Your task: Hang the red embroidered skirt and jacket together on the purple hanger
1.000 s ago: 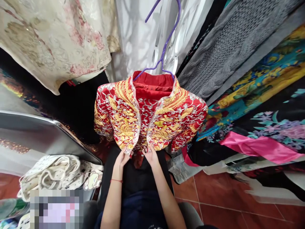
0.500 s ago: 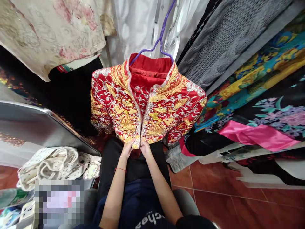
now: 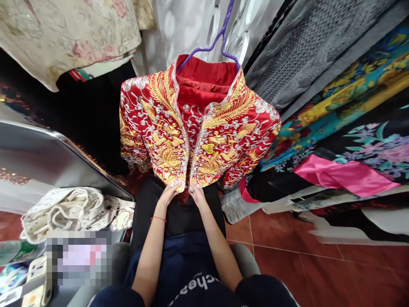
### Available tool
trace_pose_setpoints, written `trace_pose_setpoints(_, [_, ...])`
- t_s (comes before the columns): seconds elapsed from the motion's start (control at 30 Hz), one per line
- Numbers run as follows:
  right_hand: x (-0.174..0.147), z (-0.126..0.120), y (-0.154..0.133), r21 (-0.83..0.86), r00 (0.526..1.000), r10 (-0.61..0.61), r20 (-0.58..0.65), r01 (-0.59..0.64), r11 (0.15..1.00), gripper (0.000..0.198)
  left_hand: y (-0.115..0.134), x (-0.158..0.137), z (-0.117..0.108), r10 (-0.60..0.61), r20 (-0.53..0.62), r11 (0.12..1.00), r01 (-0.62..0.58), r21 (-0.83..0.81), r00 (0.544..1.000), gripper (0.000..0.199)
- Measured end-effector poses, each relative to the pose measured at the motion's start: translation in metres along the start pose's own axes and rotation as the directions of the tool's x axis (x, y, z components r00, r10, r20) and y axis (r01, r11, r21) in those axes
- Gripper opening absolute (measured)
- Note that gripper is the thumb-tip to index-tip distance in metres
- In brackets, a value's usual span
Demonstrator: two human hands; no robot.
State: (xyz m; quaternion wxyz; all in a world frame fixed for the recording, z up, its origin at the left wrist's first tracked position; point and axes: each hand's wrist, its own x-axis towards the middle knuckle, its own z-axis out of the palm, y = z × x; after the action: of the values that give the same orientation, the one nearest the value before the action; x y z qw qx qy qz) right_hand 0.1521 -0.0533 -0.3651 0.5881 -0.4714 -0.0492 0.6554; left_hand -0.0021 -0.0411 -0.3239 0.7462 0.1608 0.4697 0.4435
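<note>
A red jacket (image 3: 220, 145) with gold and silver embroidery and a stand-up collar hangs on a purple hanger (image 3: 219, 40) in front of me. My left hand (image 3: 170, 194) is closed on the bottom front corner of its left-hand panel. The matching corner of the other panel is pinched in my right hand (image 3: 196, 194). A narrow gap runs between the two front edges, widening towards the collar. The fingertips of both hands are partly hidden by the hem.
Cream floral lace clothing (image 3: 96, 38) hangs at the upper left. To the right hang a grey knit garment (image 3: 306, 47) and a black floral one with a pink satin band (image 3: 345, 172). A spotted cloth bag (image 3: 64, 213) lies at the lower left beside a metal-framed panel (image 3: 57, 149).
My hands have moved slightly apart, and the gap between the jacket's lower front corners is wider. The jacket sits a little higher in view.
</note>
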Motion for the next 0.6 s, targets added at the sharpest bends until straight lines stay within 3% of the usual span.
trace_pose_setpoints(0.17, [-0.004, 0.002, -0.002, -0.032, 0.996, 0.08, 0.029, -0.079, 0.996, 0.029, -0.007, 0.005, 0.001, 0.03, -0.035, 0.998, -0.031, -0.046, 0.999, 0.044])
trace_pose_setpoints(0.3, [-0.004, 0.002, -0.003, -0.052, 0.99, 0.129, 0.061, -0.126, 0.991, 0.025, -0.017, 0.007, 0.01, 0.04, 0.017, 0.994, -0.038, -0.103, 0.999, 0.035])
trace_pose_setpoints(0.6, [-0.005, 0.003, -0.001, -0.033, 0.997, 0.063, 0.046, -0.062, 0.998, 0.025, -0.02, 0.009, 0.006, 0.009, 0.031, 0.995, -0.006, -0.104, 0.999, 0.033])
